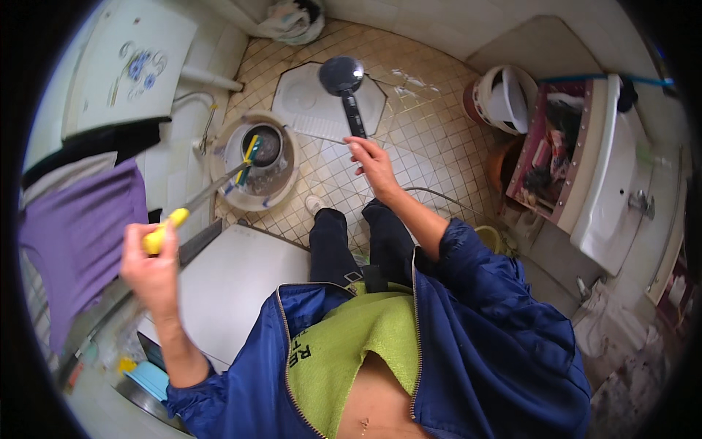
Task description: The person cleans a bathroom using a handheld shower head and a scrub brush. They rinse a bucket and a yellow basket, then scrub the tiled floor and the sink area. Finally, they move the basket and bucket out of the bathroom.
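My left hand (pixel 151 252) grips the yellow end of a long-handled squeegee (pixel 211 189). Its green and yellow head rests over a round plastic tub (pixel 296 170) on the floor, beside a metal pot (pixel 281 144) that sits in the tub. A black shower head (pixel 341 77) is held by its handle in my right hand (pixel 370 164), above the white squat toilet (pixel 285 101). Whether water comes out of it I cannot tell. A grey hose (pixel 444 198) runs from near my right wrist across the tiled floor.
To the right are a bucket (pixel 474 104), a box of small items (pixel 514 186) and a white washbasin (pixel 600 219). A purple cloth (pixel 93 219) hangs at the left, near a white flat-topped appliance or cabinet (pixel 241 285). A plastic bag (pixel 290 27) lies at the far wall.
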The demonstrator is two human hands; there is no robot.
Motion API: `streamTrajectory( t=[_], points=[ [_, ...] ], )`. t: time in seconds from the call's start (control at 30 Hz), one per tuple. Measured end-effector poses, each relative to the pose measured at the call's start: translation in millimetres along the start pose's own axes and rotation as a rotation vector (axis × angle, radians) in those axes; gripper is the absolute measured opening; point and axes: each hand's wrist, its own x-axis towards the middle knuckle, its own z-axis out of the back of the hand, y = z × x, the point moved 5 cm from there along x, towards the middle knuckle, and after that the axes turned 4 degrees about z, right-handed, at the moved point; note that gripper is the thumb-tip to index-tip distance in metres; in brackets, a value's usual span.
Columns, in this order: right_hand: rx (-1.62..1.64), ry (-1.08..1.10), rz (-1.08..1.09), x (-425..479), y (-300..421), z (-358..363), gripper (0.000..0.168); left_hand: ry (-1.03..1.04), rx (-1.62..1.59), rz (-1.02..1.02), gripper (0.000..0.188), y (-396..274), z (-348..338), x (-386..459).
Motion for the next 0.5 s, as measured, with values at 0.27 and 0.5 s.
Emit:
streamTrajectory(
  t=[0.27,0.5],
  points=[
    [-0.330,-0.117,-0.058,7.7,0.5,35.0,0.049,0.270,-0.108,-0.303,0.018,-128.1,-109.4,-25.1],
    [-0.301,-0.170,-0.233,15.7,-33.1,84.8,0.051,0.303,-0.323,-0.410,0.013,-190.5,-190.3,-60.5]
  ],
)
